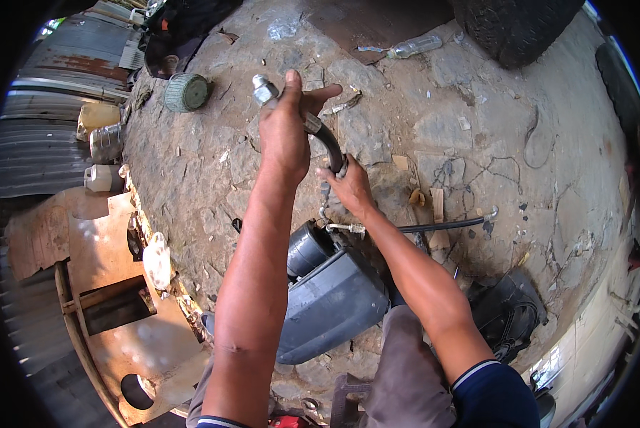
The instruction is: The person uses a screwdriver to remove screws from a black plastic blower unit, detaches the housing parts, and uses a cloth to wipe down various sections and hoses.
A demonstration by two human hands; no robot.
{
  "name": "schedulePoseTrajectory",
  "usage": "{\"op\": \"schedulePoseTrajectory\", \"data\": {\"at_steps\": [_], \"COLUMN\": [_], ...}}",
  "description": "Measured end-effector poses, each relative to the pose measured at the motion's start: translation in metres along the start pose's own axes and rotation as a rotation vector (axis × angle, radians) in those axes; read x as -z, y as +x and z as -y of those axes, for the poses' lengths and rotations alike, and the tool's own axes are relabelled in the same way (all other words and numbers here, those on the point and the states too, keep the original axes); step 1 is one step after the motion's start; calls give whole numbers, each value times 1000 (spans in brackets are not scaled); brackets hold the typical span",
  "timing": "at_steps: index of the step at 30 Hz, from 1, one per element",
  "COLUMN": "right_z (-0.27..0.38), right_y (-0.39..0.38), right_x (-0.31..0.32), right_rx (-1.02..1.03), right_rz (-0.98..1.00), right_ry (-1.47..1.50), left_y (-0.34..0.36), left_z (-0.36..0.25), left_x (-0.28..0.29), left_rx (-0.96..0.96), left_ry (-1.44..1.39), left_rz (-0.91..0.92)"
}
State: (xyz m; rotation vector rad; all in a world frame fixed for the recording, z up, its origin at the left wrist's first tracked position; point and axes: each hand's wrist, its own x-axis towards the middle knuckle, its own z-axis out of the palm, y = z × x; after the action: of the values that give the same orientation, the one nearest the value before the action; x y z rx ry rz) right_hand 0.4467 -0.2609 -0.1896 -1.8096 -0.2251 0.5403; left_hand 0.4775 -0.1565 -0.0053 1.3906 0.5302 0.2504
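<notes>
A thick black hydraulic hose (328,144) with a silver hex fitting (264,91) on its upper end is held up above the ground between my hands. My left hand (284,135) is round the hose just behind the fitting, its thumb and a finger pointing outward. Lower down, my right hand (351,188) is closed round the black part, where the hose bends. Below my hands sits a dark grey plastic casing (334,303) with a black cylinder (308,247) at its far side. Part of the casing is hidden by my forearms.
Another black hose (445,225) with a metal end lies right of the casing. A black plastic piece (509,310) rests at the right. Brown cut-out board (113,250) and pale jugs (104,177) line the left. A ribbed green container (186,93) and a clear bottle (415,47) lie farther off.
</notes>
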Motion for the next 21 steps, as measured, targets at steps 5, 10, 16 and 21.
{"op": "schedulePoseTrajectory", "data": {"at_steps": [5,10,16,21], "right_z": [80,148,155,184], "right_y": [1,-4,-30,-24], "right_x": [26,44,89,141], "right_rx": [232,408,164,51], "right_rz": [-29,-59,94,-42], "right_ry": [29,67,644,1157], "left_y": [3,-12,0,-9], "left_z": [-13,-20,-12,21], "left_x": [3,5,31,16], "left_rx": [-8,-23,-31,3], "left_ry": [276,400,255,201], "left_rz": [-39,-19,224,199]}}
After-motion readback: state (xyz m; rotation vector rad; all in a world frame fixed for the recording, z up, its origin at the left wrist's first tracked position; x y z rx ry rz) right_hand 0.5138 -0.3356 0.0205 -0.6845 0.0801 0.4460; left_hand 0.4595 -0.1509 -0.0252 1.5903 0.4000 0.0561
